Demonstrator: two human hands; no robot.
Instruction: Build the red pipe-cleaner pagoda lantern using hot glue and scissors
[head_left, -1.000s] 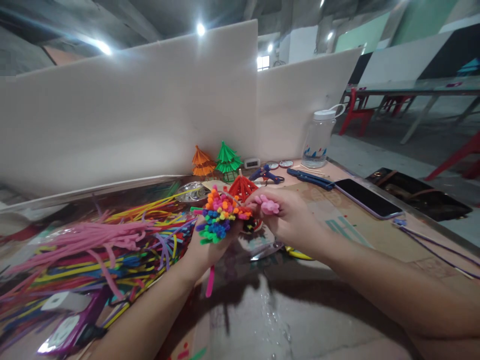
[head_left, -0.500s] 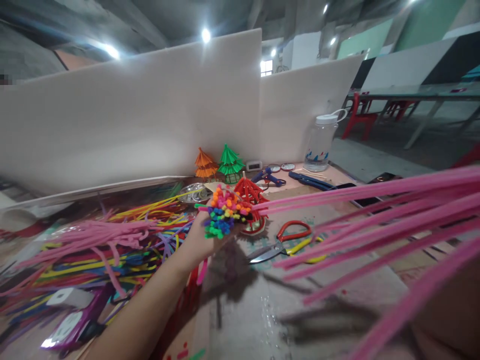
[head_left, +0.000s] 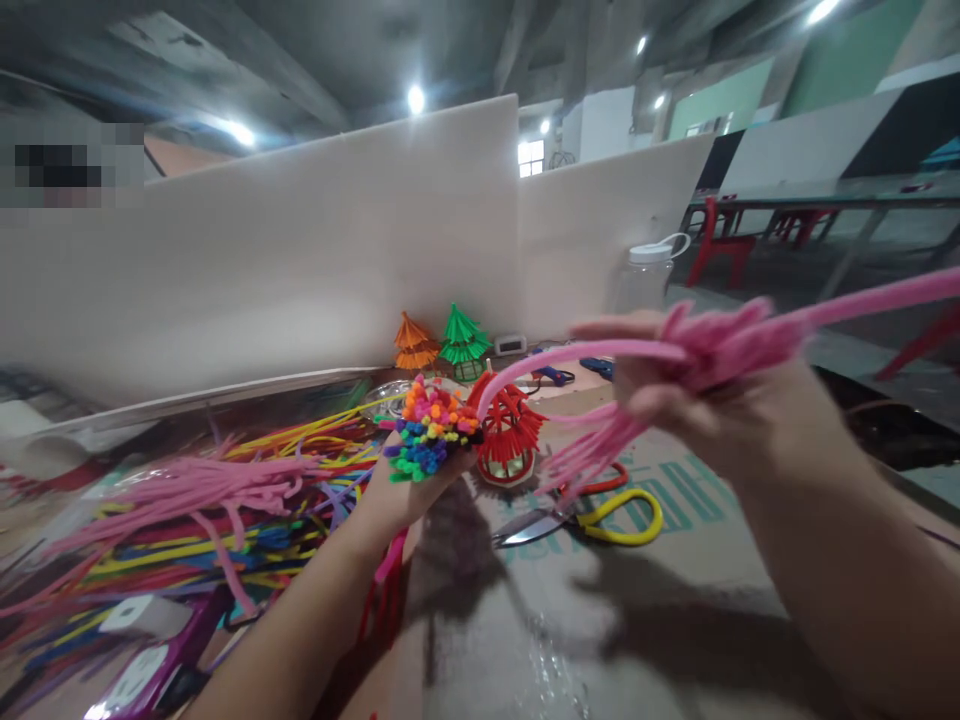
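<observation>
My left hand is closed round a bundle of multicoloured pipe cleaners, their orange, pink, blue and green ends towards me. To the right, my right hand grips several pink pipe cleaners above the table. One of them bends across to the bundle in my left hand, and others hang down past my fingers. Just behind the bundle stands a small red tiered tower. Scissors with one red and one yellow handle lie below the hanging pink ends.
Loose pipe cleaners are heaped on the left, near a purple box and a white block. Orange and green towers stand by the white partition. My right hand partly hides a glue gun and a water bottle.
My right hand has come into view from the right, bringing the pink pipe cleaners, earlier fanned across the right side, gathered in its fingers. My left hand keeps its bundle almost in place.
</observation>
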